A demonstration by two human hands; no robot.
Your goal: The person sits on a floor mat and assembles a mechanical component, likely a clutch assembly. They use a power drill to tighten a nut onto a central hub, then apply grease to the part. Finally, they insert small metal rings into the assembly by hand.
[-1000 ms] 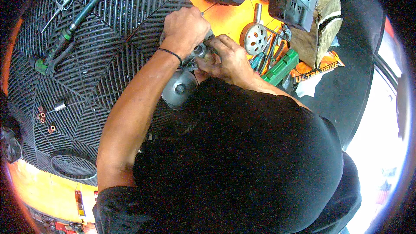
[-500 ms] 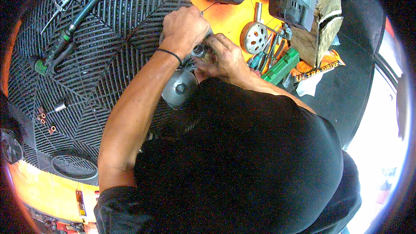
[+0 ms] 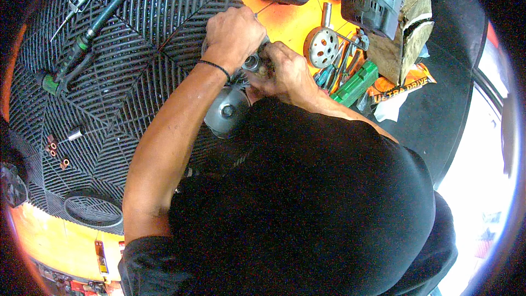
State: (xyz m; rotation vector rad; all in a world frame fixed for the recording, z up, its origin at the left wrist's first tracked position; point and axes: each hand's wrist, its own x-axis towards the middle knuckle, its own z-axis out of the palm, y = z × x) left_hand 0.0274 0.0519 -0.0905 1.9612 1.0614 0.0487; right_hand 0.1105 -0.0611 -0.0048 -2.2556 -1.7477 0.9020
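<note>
My left hand (image 3: 234, 34), a dark band at its wrist, is closed over a grey metal part, its fingers curled down out of sight. On the right my right hand (image 3: 284, 72) is closed against the same part, and smudges darken its fingers. Between the two hands shows a round, hollow metal end (image 3: 251, 62) of that part. Just below sits a grey domed metal disc (image 3: 227, 111) with a dark centre; whether it belongs to the same part I cannot tell. My torso in a black shirt hides what lies nearer.
A ribbed black mat (image 3: 131, 71) covers the left side. On it lie a green-and-black long-handled tool (image 3: 82, 43), a silver cylinder (image 3: 75, 133), several copper-coloured rings (image 3: 52, 146) and a black ribbed belt (image 3: 94, 209). At right are a cordless power tool (image 3: 364, 0), perforated metal cup (image 3: 322, 47), green block (image 3: 355, 84) and wooden block (image 3: 400, 38).
The fingers of my right hand have shifted very slightly against the metal part. My left hand keeps its place, and the things around look unchanged.
</note>
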